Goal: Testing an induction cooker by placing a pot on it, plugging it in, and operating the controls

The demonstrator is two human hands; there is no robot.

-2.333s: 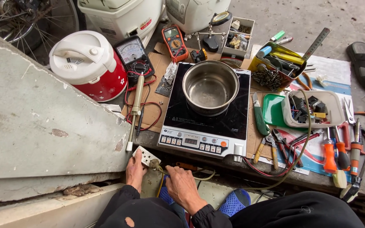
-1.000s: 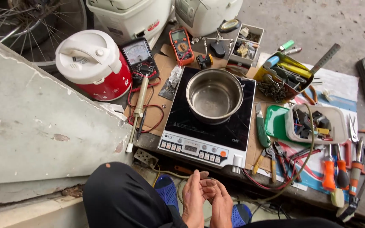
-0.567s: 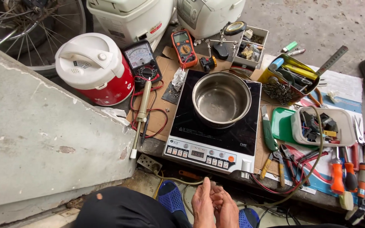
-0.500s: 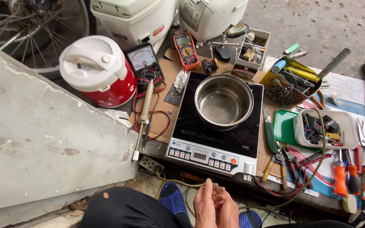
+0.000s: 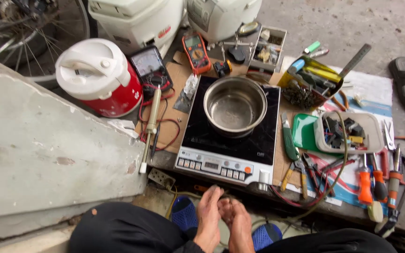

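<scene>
You are squatting at an informal, ground-level repair spot for small appliances, set up outdoors on rough concrete beside a worn cement slab (image 5: 48,154). In front of you an induction cooktop (image 5: 230,136) with a steel pot (image 5: 235,105) on it lies on flattened cardboard, ringed by repair gear: a soldering iron (image 5: 150,126), an analog meter (image 5: 150,65), an orange multimeter (image 5: 196,52), screwdrivers (image 5: 376,180), pliers (image 5: 294,171) and a parts tray (image 5: 348,132). Rice cookers (image 5: 139,21) and a red thermal pot (image 5: 97,77) stand at the back, and a bicycle wheel (image 5: 29,33) leans in the corner.
</scene>
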